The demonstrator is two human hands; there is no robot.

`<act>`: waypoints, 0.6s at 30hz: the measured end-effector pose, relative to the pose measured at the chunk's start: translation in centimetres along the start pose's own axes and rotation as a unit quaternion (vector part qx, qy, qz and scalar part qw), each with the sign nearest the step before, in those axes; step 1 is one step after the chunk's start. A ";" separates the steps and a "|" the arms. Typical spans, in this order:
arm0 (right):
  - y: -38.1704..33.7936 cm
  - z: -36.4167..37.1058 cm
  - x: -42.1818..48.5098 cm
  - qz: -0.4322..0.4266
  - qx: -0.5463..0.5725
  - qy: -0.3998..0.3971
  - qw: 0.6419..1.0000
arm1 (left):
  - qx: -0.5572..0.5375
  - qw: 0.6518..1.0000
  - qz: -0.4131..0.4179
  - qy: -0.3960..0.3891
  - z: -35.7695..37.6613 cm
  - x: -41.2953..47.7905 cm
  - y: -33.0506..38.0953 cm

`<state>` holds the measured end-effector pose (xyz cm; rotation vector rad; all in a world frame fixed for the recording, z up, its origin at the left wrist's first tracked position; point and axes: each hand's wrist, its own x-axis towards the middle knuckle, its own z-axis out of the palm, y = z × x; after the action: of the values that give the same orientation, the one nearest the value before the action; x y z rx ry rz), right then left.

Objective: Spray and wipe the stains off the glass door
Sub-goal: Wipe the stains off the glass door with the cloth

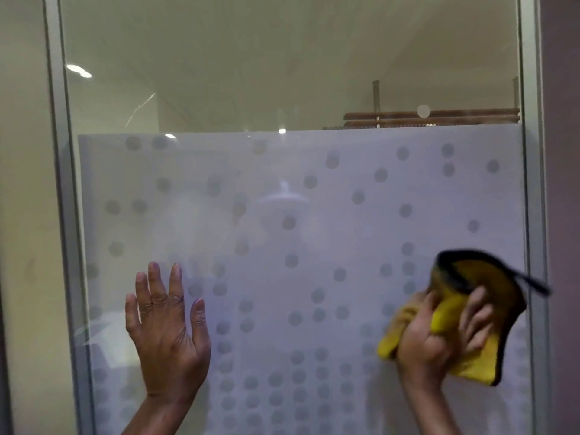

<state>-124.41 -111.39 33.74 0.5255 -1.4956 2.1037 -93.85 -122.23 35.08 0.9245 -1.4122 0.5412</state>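
Note:
The glass door (282, 73) fills the view, clear at the top and covered lower down by a frosted film with grey dots (282, 196). My left hand (166, 334) lies flat on the frosted part at the lower left, fingers straight and spread. At the lower right my right hand (439, 334) grips a bunched yellow cloth with a black edge (489, 296) against the glass, close to the right frame. The cloth and that hand are blurred. No spray bottle is in view.
Grey metal frame posts stand at the left (61, 183) and right (533, 183) of the pane. A beige wall (22, 215) lies left of the frame. Through the clear glass I see a ceiling and brown wooden slats (439, 117).

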 end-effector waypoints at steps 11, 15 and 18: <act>-17.4 8.6 5.7 -0.233 0.043 -0.020 0.971 | 0.010 1.000 0.004 -0.006 0.0 0.1 -0.1; -20.5 8.9 -1.5 -0.364 0.038 -0.162 0.916 | -0.027 1.000 0.000 0.006 -0.2 0.2 -0.2; -20.4 8.2 -7.1 -0.407 0.035 -0.284 0.868 | -0.119 0.993 -0.018 0.018 -0.8 0.3 0.1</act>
<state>-106.31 -114.93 47.62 1.5886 -1.1358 1.3684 -93.37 -121.58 35.51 0.7432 -1.3903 0.3522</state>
